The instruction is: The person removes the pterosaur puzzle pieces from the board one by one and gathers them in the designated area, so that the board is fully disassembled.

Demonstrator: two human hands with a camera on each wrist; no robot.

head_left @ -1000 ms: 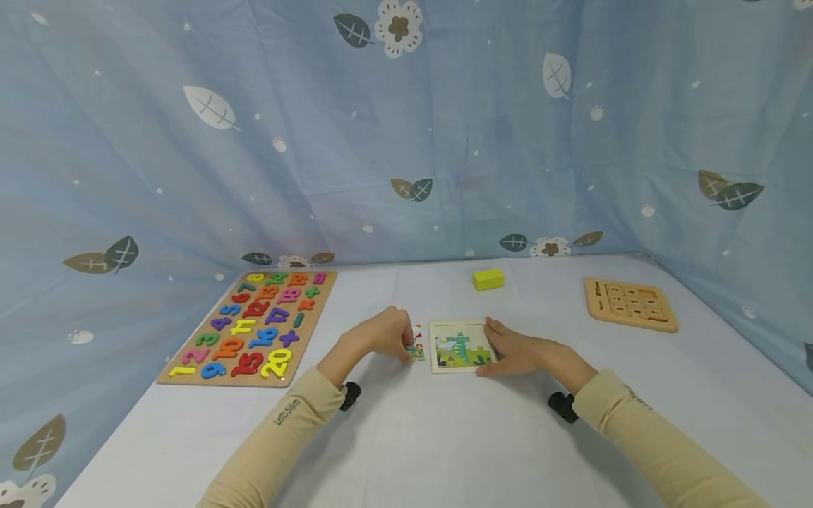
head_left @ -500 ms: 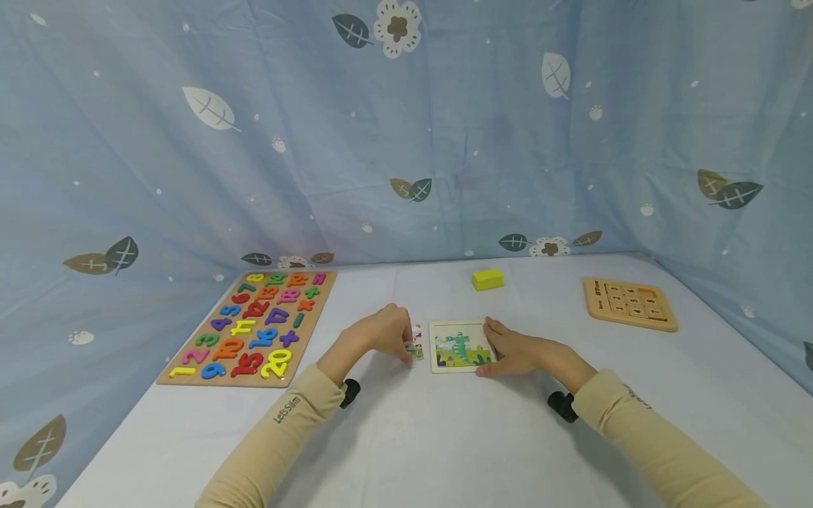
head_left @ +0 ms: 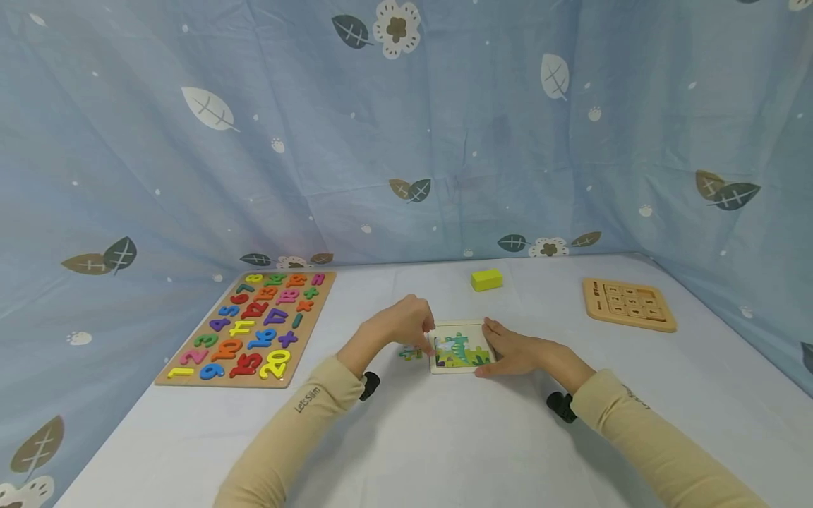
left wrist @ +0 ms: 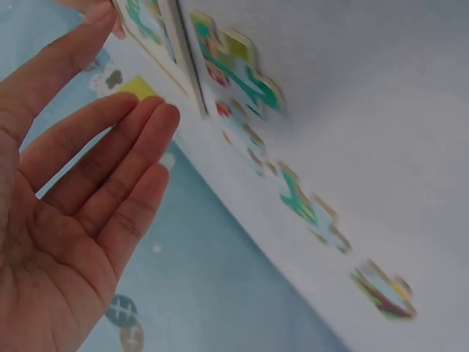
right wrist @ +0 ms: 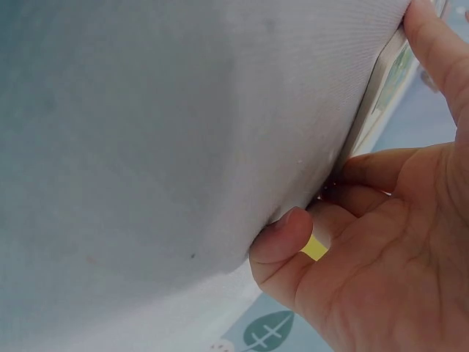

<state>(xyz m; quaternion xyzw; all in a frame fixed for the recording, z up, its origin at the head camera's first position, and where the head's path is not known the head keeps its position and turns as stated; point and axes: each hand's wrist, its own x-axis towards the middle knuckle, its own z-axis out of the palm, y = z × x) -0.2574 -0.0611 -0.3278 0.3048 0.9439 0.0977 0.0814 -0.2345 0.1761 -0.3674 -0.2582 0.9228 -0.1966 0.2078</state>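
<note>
A square jigsaw puzzle board (head_left: 461,351) with a green dinosaur picture and a pale frame lies on the white table. At its left edge is my left hand (head_left: 406,324); in the left wrist view its thumb (left wrist: 99,15) reaches onto the board, while the other fingers extend loosely with nothing visible between them. My right hand (head_left: 514,351) holds the board's right side, thumb at the near corner and fingers along the far part of that edge. Several loose puzzle pieces (left wrist: 308,209) lie left of the board, partly hidden by my left hand in the head view.
A wooden number board (head_left: 250,331) with colourful numerals lies at the left. Behind the puzzle sits a yellow block (head_left: 486,280). At the right lies a wooden sliding number puzzle (head_left: 629,303). A blue patterned curtain (head_left: 406,141) hangs behind the table.
My left hand has moved right, from over the loose pieces to the board's left edge, uncovering some of the pieces. The right hand stays at the board's right side.
</note>
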